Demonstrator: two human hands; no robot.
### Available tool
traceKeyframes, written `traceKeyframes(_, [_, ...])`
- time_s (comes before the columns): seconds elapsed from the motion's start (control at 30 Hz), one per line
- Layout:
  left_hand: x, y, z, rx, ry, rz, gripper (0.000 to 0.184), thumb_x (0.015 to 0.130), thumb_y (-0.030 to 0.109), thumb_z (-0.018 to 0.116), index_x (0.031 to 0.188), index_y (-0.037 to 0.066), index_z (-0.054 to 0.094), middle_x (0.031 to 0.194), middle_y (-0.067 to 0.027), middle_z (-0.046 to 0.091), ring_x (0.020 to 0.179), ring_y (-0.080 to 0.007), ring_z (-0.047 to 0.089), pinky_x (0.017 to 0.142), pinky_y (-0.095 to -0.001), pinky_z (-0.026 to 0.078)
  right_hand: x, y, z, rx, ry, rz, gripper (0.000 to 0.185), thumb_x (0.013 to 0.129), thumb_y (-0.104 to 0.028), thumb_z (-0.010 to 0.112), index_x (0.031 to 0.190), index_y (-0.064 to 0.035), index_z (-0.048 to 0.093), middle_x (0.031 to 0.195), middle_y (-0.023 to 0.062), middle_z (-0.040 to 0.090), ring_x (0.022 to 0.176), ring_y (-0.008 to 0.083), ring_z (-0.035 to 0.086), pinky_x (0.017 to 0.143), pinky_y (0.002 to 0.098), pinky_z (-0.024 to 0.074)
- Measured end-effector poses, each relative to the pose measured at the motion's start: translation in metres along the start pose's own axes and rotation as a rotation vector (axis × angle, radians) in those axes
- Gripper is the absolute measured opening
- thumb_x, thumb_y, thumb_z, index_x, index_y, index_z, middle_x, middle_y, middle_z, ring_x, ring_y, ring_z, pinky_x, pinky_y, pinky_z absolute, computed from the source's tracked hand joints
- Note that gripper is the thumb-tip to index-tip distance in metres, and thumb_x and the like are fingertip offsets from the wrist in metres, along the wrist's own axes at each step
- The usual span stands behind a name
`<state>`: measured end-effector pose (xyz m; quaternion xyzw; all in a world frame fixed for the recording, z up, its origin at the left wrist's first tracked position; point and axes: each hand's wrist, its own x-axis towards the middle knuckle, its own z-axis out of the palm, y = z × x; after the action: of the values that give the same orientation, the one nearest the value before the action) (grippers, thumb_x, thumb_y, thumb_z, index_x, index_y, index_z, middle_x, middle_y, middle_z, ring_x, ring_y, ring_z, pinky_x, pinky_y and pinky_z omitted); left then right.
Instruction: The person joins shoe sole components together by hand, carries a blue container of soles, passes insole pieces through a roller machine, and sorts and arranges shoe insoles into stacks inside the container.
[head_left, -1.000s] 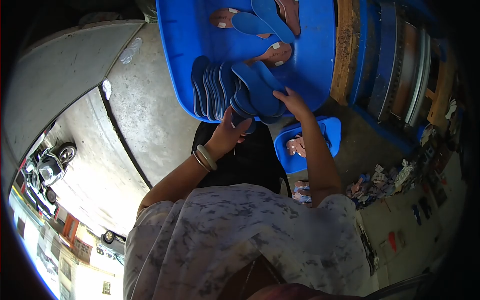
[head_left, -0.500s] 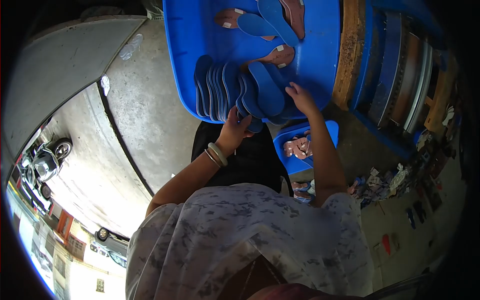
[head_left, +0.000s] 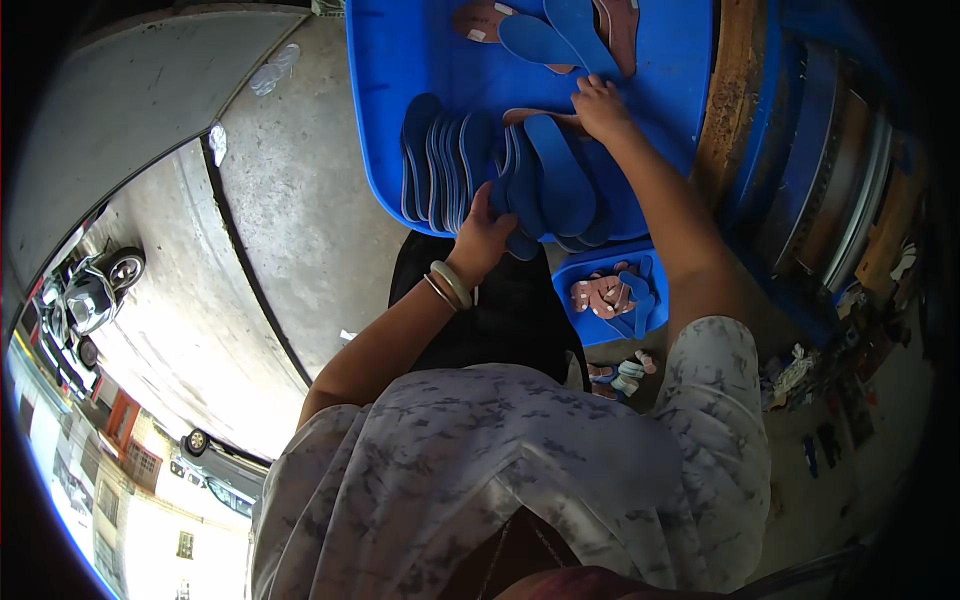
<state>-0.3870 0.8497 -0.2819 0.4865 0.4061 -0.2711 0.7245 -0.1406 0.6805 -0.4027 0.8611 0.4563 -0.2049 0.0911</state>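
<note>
Nearest the body, the left forearm angles forward with bangles (head_left: 450, 285) at the wrist; beyond them the left hand (head_left: 483, 238) is at the near ends of the blue insoles, its thumb raised along one side and its fingers curled, though whether they clamp an insole cannot be told; just left of that hand stands a close row of insoles (head_left: 447, 170), packed on edge, and to its right others lie fanned, with a broad blue insole (head_left: 562, 180) face up; all rest against the near side of the large blue bin (head_left: 384, 140); to the right of the left hand, outside the bin, a small blue tub (head_left: 590, 328) holds more pieces; farther out, the right arm stretches across the bin with the elbow opened and the wrist low, the right hand (head_left: 602, 108) bringing bunched fingers to the narrow end of a loose blue insole (head_left: 575, 38), contact or pinch being unclear; the insoles look light, thin and bendy, tough rather than fragile, perhaps apt to slide over one another, so a thumb-and-finger hold on the edges near one end should suit; past that hand lie brown insoles (head_left: 622, 38) with pale labels.
</note>
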Motion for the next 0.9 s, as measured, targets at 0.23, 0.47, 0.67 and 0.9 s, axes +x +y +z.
traceKeyframes(0.23, [0.018, -0.011, -0.012, 0.376, 0.074, 0.083, 0.074, 0.092, 0.019, 0.060, 0.150, 0.002, 0.017, 0.113, -0.0177, 0.060, 0.092, -0.0219, 0.065, 0.073, -0.0318, 0.055, -0.036, 0.011, -0.032, 0.353, 0.266, 0.193, 0.016, 0.082, -0.007, 0.062, 0.098, -0.0045, 0.065, 0.089, 0.0101, 0.060, 0.085, 0.0307, 0.060, 0.077, 0.0413, 0.0510])
traceKeyframes(0.47, [0.006, 0.035, -0.016, 1.105, 0.016, 0.157, 0.059, 0.090, 0.020, 0.061, 0.142, 0.007, 0.037, 0.111, -0.0207, 0.063, 0.091, -0.0286, 0.067, 0.073, -0.0339, 0.054, -0.049, -0.019, -0.042, 0.265, 0.406, 0.232, 0.016, 0.083, -0.006, 0.060, 0.097, -0.0087, 0.068, 0.089, 0.0086, 0.059, 0.085, 0.0291, 0.060, 0.075, 0.0400, 0.0511])
traceKeyframes(0.67, [0.037, 0.071, -0.054, 1.327, 0.288, 0.645, 0.023, 0.082, 0.022, 0.067, 0.103, 0.013, 0.070, 0.104, -0.0160, 0.065, 0.087, -0.0290, 0.067, 0.076, -0.0369, 0.055, -0.065, -0.018, -0.025, 0.399, 0.347, 0.233, 0.022, 0.081, 0.002, 0.061, 0.100, -0.0065, 0.068, 0.092, 0.0087, 0.059, 0.090, 0.0278, 0.059, 0.077, 0.0377, 0.0513])
traceKeyframes(0.9, [0.102, 0.074, -0.036, 1.847, 0.036, 0.425, 0.019, 0.084, 0.015, 0.058, 0.097, 0.009, 0.072, 0.104, -0.0132, 0.067, 0.102, -0.0299, 0.064, 0.082, -0.0434, 0.052, -0.066, -0.025, -0.028, 0.717, 0.695, 0.379, 0.018, 0.081, 0.002, 0.062, 0.094, -0.0084, 0.070, 0.090, 0.0057, 0.060, 0.086, 0.0243, 0.061, 0.075, 0.0361, 0.0514])
